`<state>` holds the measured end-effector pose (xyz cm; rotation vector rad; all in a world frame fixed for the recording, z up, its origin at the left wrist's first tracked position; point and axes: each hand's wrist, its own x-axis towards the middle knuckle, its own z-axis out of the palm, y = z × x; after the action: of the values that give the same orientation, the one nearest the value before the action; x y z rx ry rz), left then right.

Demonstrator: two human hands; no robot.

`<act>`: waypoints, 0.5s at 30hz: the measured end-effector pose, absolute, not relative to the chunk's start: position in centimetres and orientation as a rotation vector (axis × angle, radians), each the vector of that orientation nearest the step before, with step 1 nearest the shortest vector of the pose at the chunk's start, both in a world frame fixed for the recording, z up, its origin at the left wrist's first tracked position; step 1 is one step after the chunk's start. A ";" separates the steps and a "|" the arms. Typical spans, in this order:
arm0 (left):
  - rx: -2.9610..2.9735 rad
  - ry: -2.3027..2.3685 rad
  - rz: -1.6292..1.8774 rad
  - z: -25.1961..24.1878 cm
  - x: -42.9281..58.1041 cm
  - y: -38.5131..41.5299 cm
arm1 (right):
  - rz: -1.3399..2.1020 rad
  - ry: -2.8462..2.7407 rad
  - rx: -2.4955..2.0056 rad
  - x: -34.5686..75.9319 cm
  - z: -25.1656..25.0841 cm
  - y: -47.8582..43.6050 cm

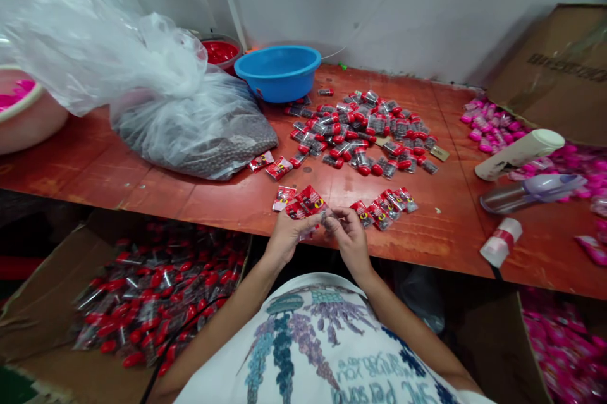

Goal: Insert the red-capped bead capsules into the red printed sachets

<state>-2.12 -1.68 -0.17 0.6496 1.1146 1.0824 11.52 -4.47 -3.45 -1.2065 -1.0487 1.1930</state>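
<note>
The left hand point(286, 234) pinches flat, shiny red plastic packets point(310, 200). They sit at ten o'clock from the right hand point(349, 234), so the left is nearer. The right fingertips press together; I can't tell what's between them, or how the packets' long sides point.

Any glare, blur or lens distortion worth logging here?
Head view: bright highlights on the clear plastic bag and a pale sheen on the table; fine print on the red packets in the left hand too soft to read; dim under the table; the white tumbler at right seems stretched outward, perhaps by a wide lens.
</note>
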 end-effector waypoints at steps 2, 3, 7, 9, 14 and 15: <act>0.596 1.139 1.099 -0.3 -2.3 -1.6 | 1.248 -0.981 -1.201 11.6 -3.3 -4.3; 0.594 1.147 1.115 -0.4 -2.4 -1.5 | 1.259 -0.972 -1.201 11.7 -3.3 -4.3; 0.641 1.122 1.126 -0.4 -2.3 -1.5 | 1.348 -0.901 -1.164 11.7 -3.0 -4.1; 0.651 1.101 1.106 -0.6 -2.2 -1.4 | 1.403 -0.862 -1.144 11.7 -2.9 -3.9; 0.625 1.058 1.058 -0.9 -2.4 -1.0 | 1.335 -1.044 -1.190 12.1 -2.8 -3.6; 0.626 1.059 1.051 -0.9 -2.3 -1.0 | 1.235 -1.126 -1.220 12.3 -2.6 -3.6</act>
<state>-2.34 -0.96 -0.87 0.6264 1.0591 1.0514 12.29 -3.59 -2.63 -1.2199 -1.1262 1.2352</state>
